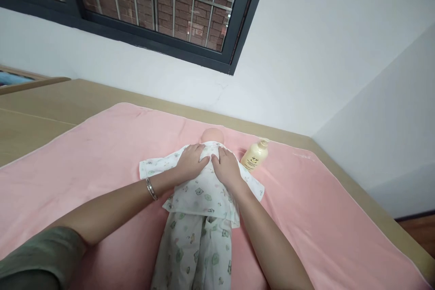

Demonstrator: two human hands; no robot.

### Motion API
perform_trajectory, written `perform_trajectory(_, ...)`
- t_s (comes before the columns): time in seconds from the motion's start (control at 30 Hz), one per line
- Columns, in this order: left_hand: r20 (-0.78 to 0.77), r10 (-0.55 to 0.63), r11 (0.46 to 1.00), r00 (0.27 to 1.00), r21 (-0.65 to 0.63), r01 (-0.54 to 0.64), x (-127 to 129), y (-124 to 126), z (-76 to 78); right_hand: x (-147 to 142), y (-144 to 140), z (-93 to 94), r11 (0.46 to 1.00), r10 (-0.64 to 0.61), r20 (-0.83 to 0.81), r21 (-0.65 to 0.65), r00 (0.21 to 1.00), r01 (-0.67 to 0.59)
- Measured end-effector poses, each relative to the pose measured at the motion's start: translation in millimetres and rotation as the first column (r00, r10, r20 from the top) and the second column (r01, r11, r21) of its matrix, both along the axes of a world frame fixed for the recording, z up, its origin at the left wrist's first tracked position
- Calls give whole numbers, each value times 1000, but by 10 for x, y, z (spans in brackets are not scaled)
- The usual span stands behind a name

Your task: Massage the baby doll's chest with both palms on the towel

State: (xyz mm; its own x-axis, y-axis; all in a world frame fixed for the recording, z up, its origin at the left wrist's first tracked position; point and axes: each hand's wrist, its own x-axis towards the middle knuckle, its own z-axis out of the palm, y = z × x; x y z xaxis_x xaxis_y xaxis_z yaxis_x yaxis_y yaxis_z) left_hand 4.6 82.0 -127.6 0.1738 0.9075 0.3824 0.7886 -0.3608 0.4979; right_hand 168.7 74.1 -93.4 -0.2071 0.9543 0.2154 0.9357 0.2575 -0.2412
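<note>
One pale baby doll in a white printed cotton outfit (200, 199) is lying on one pink plush blanket (322, 217); one cream plastic pump bottle (254, 156) is lying beside the doll's head; two bare hands are resting on the doll, left hand (192, 162) and right hand (226, 168).

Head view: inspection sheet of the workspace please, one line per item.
Surface: pink blanket spread over a tan bed platform.
Job's things: baby doll lying along the blanket, head away from the camera, in printed white top and trousers.
Clutter: cream pump bottle lying beside the doll's head end.
Grippers: left hand and right hand flat on the doll's upper torso, side by side; metal bracelet on the left wrist.
Cables: nothing seen.
Surroundings: white wall, barred window facing brick.
</note>
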Motion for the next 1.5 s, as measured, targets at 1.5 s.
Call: perform_trajectory(1.5,-126,-56,998,991,16,58,66,-160,23,-41,-114,113,992,9,31,-125,999,-5)
